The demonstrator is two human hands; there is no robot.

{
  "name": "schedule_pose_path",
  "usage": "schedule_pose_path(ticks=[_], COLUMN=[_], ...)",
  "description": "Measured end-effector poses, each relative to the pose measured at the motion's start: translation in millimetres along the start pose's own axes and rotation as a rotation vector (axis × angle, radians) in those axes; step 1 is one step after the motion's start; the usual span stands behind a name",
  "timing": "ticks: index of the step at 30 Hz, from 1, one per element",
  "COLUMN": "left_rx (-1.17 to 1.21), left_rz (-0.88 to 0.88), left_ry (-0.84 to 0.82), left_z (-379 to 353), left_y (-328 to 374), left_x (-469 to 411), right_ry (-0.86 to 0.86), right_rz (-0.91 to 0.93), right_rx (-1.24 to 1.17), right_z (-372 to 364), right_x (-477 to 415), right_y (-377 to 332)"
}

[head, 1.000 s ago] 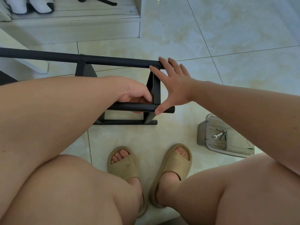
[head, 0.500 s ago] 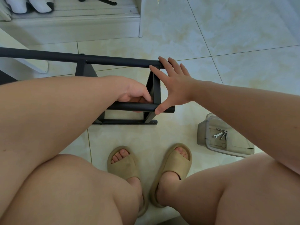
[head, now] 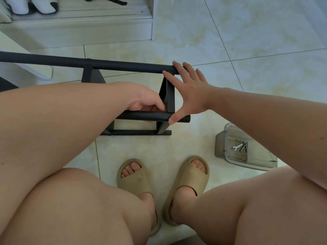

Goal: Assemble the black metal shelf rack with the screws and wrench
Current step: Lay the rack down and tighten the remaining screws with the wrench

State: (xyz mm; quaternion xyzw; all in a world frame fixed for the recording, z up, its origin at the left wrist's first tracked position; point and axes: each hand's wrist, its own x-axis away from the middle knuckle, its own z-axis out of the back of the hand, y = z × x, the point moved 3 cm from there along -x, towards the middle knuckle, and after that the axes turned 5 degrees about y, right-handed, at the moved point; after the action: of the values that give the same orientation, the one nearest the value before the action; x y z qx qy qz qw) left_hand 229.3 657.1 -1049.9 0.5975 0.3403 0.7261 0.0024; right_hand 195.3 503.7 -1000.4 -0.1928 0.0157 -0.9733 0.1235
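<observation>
- Rack (head: 170,98) stands on the floor (head: 194,32) before my feet.
- Left hand (head: 146,103) grips its lower bar (head: 152,116); right hand (head: 189,91), spread wide, bridges top bar (head: 123,65) and the lower bar's end.
- Risk: reaching for wrench (head: 237,146) and screws (head: 245,147) in the tub (head: 219,147) frees the bar; it may slip off line.

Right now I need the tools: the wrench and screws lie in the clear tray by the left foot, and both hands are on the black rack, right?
Wrong foot. The head view shows the tray with the wrench and screws by the right foot, not the left. The left hand and right hand are indeed on the black rack.
</observation>
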Motion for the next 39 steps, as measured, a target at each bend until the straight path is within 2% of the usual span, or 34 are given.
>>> schedule_pose_path(ticks=[4,13,21,26,39], left_rx=[0.007,-0.025,0.032,0.015,0.025], left_rz=[-0.003,0.003,0.008,0.023,-0.011], left_ry=[-0.026,0.053,-0.021,0.047,-0.006], left_z=[-0.5,-0.9,-0.3,-0.1,-0.9], left_y=[0.1,0.9,-0.9,-0.8,0.3], left_x=[0.9,-3.1,0.0,-4.2,-0.4], right_ry=[-0.001,-0.001,0.001,-0.002,-0.002], right_rz=[-0.002,-0.002,-0.004,-0.003,-0.004], right_rx=[-0.003,-0.001,-0.004,0.000,-0.003], right_z=[-0.2,1.3,1.4,1.3,1.9], right_x=[-0.1,1.1,1.2,1.1,1.6], right_y=[0.6,-0.3,-0.4,-0.8,-1.1])
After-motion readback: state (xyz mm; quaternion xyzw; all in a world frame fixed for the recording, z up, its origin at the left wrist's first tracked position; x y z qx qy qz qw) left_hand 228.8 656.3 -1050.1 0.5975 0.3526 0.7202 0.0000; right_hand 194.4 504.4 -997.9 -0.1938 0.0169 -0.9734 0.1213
